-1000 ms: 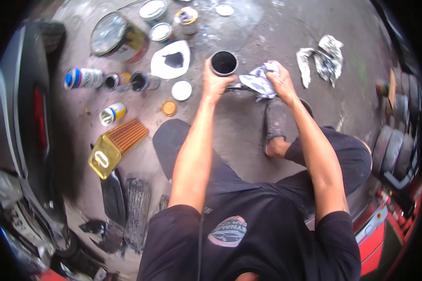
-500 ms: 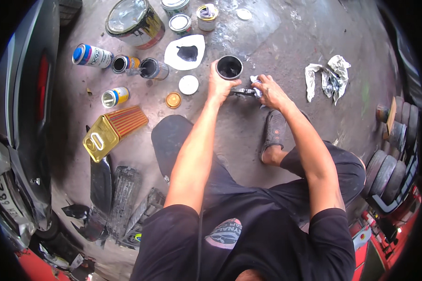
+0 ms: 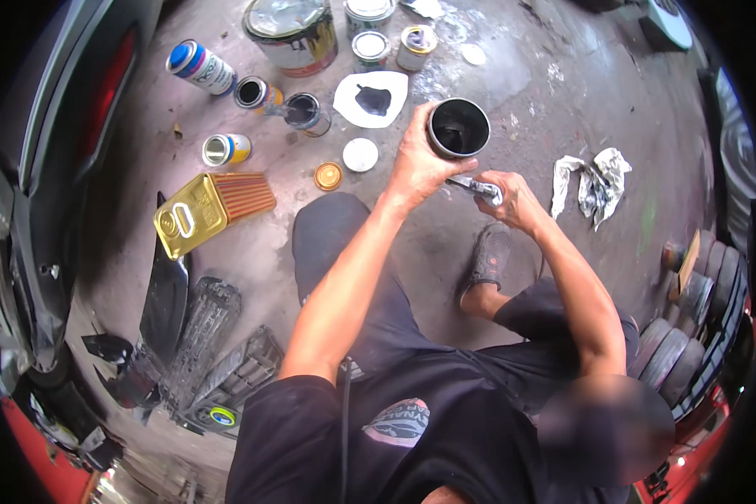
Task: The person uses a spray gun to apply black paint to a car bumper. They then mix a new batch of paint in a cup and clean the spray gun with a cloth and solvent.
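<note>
My left hand [image 3: 420,168] grips a dark round cup [image 3: 459,128], its open mouth facing up and its inside coated black. A metal bar-like part [image 3: 462,181] of what looks like a spray gun sticks out below the cup; their joint is hidden by my left hand. My right hand [image 3: 512,200] is closed at the outer end of that part, around a smudged grey-white rag [image 3: 490,196]. Left of the cup, a white sheet [image 3: 351,99] with a black paint puddle lies on the floor.
Paint cans [image 3: 308,115] and a large bucket [image 3: 298,42] stand at the far left. A gold rectangular tin [image 3: 191,217] lies nearer, by black plastic parts [image 3: 206,328]. A car [image 3: 46,185] lines the left. Crumpled paper [image 3: 601,185] and stacked tyres [image 3: 668,361] are right.
Both hands have moved slightly right with the cup and metal part. My right hand has dropped lower, and the metal part now slants down to the right. The view has shifted.
</note>
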### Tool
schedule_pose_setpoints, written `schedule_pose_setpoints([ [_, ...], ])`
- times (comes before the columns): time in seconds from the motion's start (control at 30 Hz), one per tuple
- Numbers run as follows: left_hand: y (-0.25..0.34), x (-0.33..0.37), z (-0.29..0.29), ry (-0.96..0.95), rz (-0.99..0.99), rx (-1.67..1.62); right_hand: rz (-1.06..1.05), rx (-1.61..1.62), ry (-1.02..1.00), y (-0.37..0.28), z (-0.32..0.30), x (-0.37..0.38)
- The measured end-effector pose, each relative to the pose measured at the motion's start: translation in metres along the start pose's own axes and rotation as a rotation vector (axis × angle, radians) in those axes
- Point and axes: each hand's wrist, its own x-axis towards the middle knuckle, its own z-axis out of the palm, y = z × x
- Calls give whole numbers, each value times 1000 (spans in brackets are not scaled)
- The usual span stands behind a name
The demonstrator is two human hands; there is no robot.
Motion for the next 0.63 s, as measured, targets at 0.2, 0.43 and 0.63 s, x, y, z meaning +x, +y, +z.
schedule_pose_setpoints([
  [0.2,22,-11,-25,118,93,-195,-76,-288,-57,-59,-46,23],
  [0.43,43,-68,-105,327,71,170,-184,-549,-87,-98,-73,80],
  [0.63,66,-129,-203,663,239,649,-124,-788,-225,-131,-76,136],
])
